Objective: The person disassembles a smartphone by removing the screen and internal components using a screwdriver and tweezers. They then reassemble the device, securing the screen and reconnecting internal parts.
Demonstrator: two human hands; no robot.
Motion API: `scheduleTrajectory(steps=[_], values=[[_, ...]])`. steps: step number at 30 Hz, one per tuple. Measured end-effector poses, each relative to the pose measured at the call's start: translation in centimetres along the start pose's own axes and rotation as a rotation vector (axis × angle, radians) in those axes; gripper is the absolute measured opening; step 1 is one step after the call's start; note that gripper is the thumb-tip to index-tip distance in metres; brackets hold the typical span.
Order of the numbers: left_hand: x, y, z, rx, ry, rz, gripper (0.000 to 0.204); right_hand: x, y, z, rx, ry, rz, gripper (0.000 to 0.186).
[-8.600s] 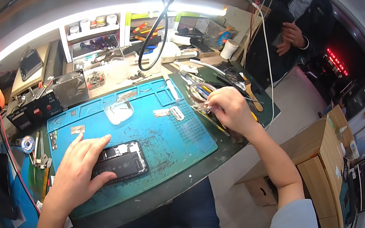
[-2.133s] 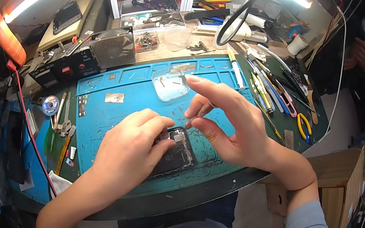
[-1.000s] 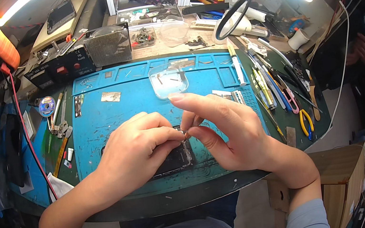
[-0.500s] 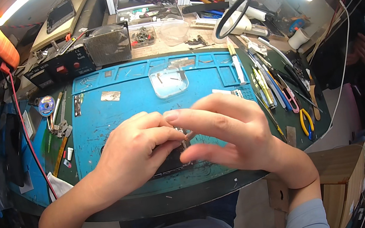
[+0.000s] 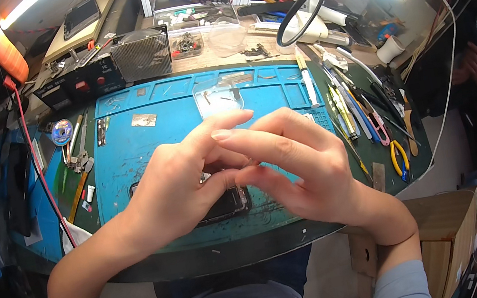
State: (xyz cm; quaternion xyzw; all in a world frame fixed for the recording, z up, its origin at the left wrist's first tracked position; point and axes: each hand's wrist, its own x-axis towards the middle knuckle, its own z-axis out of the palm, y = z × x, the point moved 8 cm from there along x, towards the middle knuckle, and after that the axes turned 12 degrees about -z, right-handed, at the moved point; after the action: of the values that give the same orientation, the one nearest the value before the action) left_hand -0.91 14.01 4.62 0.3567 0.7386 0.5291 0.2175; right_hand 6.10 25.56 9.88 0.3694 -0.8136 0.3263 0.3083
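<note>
Over the blue repair mat (image 5: 126,155), my hands meet at their fingertips. Thumb and bent fingers of my left hand (image 5: 172,188) come together in a pinch, with its index finger lifted. My right hand (image 5: 304,166) reaches in from the other side, its thumb tip against the left thumb tip and its index finger arching above. Whatever small thing sits between the fingertips is too hidden to name. Beneath them lies an opened dark phone body (image 5: 232,207), mostly covered by my left hand; its lower right corner shows.
Beyond my hands stands a clear plastic box (image 5: 220,98) with small parts. A syringe (image 5: 307,80), tweezers-like tools and yellow-handled pliers (image 5: 401,159) lie to the right. Left are a solder spool (image 5: 62,133) and a red cable (image 5: 45,181). A black cable loop (image 5: 292,17) hangs at the back.
My left index finger has lifted, and my right thumb has moved in to the left thumb. More of the phone's corner shows.
</note>
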Motion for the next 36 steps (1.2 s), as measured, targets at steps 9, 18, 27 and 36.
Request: scheduleTrajectory(steps=[9,18,27,36], values=[[0.6,-0.2,0.4,0.165,-0.012,-0.001,0.065,-0.1,0.2,0.2,0.098,-0.028,0.08,0.048],[0.4,0.2,0.2,0.108,-0.079,0.026,0.063,-0.3,0.6,0.3,0.208,0.009,0.182,0.047],[0.1,0.2,0.2,0.083,-0.065,0.045,0.046,-0.3,0.6,0.5,0.166,0.03,0.133,0.057],[0.6,1.2,-0.6,0.283,-0.057,0.028,0.037,-0.3,0.5,0.3,0.081,-0.002,0.078,0.054]])
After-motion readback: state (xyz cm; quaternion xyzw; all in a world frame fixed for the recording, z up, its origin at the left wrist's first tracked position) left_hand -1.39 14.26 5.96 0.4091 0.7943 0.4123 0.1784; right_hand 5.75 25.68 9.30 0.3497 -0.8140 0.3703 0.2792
